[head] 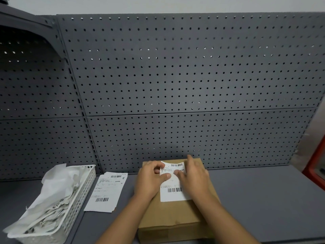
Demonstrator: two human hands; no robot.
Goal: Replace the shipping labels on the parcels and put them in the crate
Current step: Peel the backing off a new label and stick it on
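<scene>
A brown cardboard parcel (174, 219) lies flat on the grey counter (255, 199), its far end close to the pegboard (175, 76) behind it, and both hands work on its top face. A white label (173, 193) lies on the far half of the parcel, its near part with the barcode flat on the cardboard and its far end bent up off the surface. The left hand (151, 178) comes in over the parcel's left edge, its fingers (158, 166) curled, and with the thumb they pinch the label's left edge near that raised end. This looks like a grip for drawing the paper, though whether it is being peeled off or laid down cannot be told. The right hand (193, 175) lies over the right side of the label with its fingers (190, 161) fairly straight and grasping nothing, the thumb resting on the paper, probably to steady the box and the label against the left hand's pull. Left of the parcel, just beside it on the counter, a loose label (107, 189) lies face up, likely within reach for its turn. Further left stands a white basket (84, 184) full of crumpled paper strips (52, 187), apparently waste from labels. Well to the parcel's right, at the picture's edge, a red frame (314, 166) shows; it may be the crate, but too little is in view to say, and no parcel is seen there
</scene>
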